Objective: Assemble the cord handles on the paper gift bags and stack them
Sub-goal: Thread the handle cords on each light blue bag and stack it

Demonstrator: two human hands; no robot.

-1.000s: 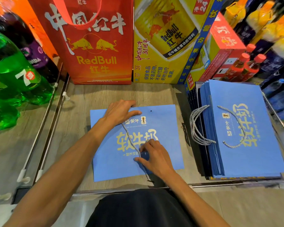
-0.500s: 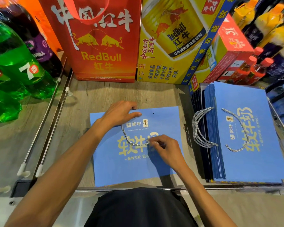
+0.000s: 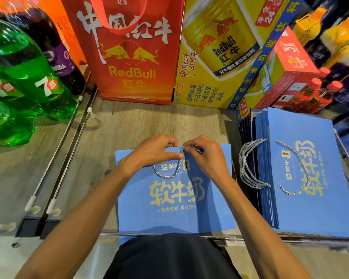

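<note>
Head camera looks down on a wood-grain shelf [image 3: 149, 121] where one blue paper gift bag [image 3: 175, 216] lies flat, printed side up, in the middle. Its bottom edge reaches over the metal front rail [image 3: 220, 237] toward the person. Both hands meet at the bag's top edge. The left hand [image 3: 151, 153] has its fingers curled over that edge and its thumb on the printed face, pinching the paper. The right hand [image 3: 209, 159] is closed, thumb and fingertips nipping one end of the grey-and-white twisted cord [image 3: 165, 175] right at the top edge. From there the cord hangs in a shallow loop over the bag's logo and runs back up under the left hand. Whether either end sits in a hole cannot be told.

Just to the right, apart from the flat bag, a stack of finished bags [image 3: 314, 208] lies with its cord handles [image 3: 250, 166] fanned out on the left side.

Behind stand a red Red Bull bag [image 3: 129, 73] and a yellow Red Bull carton [image 3: 216, 63]. Green soda bottles [image 3: 22, 77] stand at the left, beyond two metal divider rods [image 3: 69, 137].
</note>
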